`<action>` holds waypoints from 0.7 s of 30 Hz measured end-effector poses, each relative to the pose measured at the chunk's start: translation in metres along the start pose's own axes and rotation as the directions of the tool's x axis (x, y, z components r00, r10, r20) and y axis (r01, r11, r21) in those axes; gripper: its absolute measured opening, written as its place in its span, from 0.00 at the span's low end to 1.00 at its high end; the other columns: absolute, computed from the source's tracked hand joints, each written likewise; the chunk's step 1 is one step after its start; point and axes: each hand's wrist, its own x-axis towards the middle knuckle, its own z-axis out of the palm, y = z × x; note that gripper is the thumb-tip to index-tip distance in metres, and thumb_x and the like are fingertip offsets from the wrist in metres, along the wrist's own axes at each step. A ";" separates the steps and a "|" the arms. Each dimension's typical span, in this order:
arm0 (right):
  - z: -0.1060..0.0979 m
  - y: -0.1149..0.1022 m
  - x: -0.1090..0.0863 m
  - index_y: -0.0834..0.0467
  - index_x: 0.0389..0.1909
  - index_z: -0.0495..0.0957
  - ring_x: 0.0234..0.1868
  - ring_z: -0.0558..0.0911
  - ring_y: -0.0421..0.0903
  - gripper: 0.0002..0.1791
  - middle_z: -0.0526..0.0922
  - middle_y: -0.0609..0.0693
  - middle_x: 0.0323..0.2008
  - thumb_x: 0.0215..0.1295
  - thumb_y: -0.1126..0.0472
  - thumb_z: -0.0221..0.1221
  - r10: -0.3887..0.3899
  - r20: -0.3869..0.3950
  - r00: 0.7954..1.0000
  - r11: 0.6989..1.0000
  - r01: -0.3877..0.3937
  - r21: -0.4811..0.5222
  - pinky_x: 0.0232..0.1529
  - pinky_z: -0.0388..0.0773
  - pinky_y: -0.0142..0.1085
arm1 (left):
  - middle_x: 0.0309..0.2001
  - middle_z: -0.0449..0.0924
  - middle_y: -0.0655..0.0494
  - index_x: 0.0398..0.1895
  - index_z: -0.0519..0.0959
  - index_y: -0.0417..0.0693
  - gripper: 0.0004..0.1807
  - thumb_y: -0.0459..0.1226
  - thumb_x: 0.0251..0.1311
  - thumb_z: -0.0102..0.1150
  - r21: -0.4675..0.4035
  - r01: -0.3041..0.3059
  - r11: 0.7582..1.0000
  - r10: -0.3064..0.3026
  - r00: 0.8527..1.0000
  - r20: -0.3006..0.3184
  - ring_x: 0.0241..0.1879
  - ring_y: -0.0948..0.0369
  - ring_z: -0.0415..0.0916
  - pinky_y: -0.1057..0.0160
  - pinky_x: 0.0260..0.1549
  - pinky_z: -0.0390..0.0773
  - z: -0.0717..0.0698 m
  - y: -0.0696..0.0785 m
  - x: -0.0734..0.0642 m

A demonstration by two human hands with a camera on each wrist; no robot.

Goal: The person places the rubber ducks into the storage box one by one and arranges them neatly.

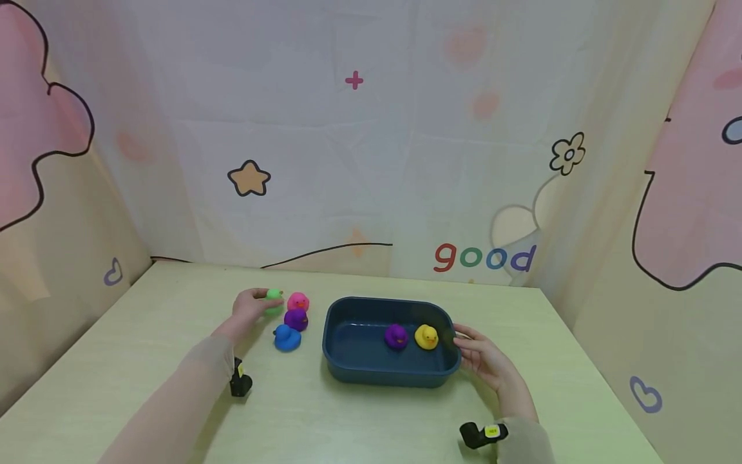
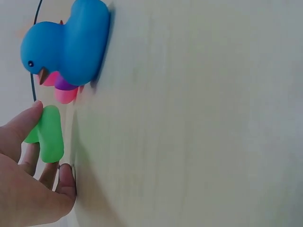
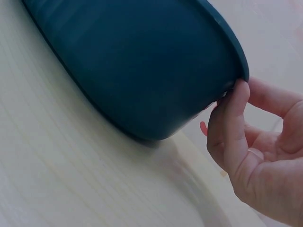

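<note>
Place: tabletop booth, child-themed, staged for filming; type of building undeterminable. Pale wood-grain tabletop (image 1: 359, 425) at six o'clock in the head view. Creased, printed fabric backdrop (image 1: 324, 148) at twelve — side panels (image 1: 608, 309) at nine and three. Cartoon prints: orange star (image 1: 249, 178), ten; outlined flower (image 1: 568, 154), two; multicoloured lettering "good" (image 1: 497, 259), three. Black wrist camera (image 1: 478, 435) — five o'clock.

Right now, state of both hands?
Left hand: closed, holding the green duck.
Right hand: closed, holding the dark blue bin by its rim.
</note>
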 end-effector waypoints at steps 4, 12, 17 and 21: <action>0.001 0.000 0.000 0.66 0.73 0.49 0.37 0.84 0.34 0.31 0.82 0.42 0.42 0.74 0.67 0.47 0.006 -0.011 1.000 1.000 -0.006 -0.004 0.41 0.81 0.26 | 0.68 0.63 0.34 0.69 0.62 0.32 0.35 0.41 0.64 0.60 -0.014 -0.025 1.000 0.025 0.999 0.024 0.66 0.42 0.60 0.46 0.69 0.60 -0.005 0.001 -0.003; -0.001 0.002 0.000 0.64 0.72 0.51 0.37 0.84 0.34 0.29 0.82 0.42 0.42 0.74 0.67 0.47 0.008 0.007 1.000 1.000 -0.008 0.003 0.42 0.81 0.26 | 0.71 0.59 0.33 0.70 0.61 0.32 0.35 0.40 0.65 0.59 -0.009 -0.041 0.999 0.042 0.997 0.065 0.68 0.42 0.57 0.47 0.69 0.59 -0.013 0.000 0.001; 0.000 0.001 0.000 0.64 0.72 0.51 0.37 0.84 0.35 0.28 0.83 0.42 0.42 0.74 0.67 0.46 0.012 -0.005 1.000 1.000 -0.012 0.000 0.42 0.81 0.26 | 0.70 0.61 0.33 0.70 0.60 0.30 0.34 0.40 0.66 0.56 0.013 -0.097 0.995 0.095 0.991 0.090 0.61 0.46 0.64 0.53 0.60 0.69 -0.015 0.002 0.000; 0.000 0.000 0.000 0.64 0.71 0.52 0.36 0.84 0.35 0.28 0.83 0.43 0.41 0.74 0.67 0.46 0.019 -0.019 1.000 1.000 -0.019 0.004 0.42 0.81 0.26 | 0.69 0.61 0.31 0.70 0.59 0.28 0.33 0.38 0.67 0.53 0.011 -0.139 0.990 0.136 0.984 0.119 0.59 0.47 0.65 0.55 0.59 0.69 -0.015 0.002 -0.002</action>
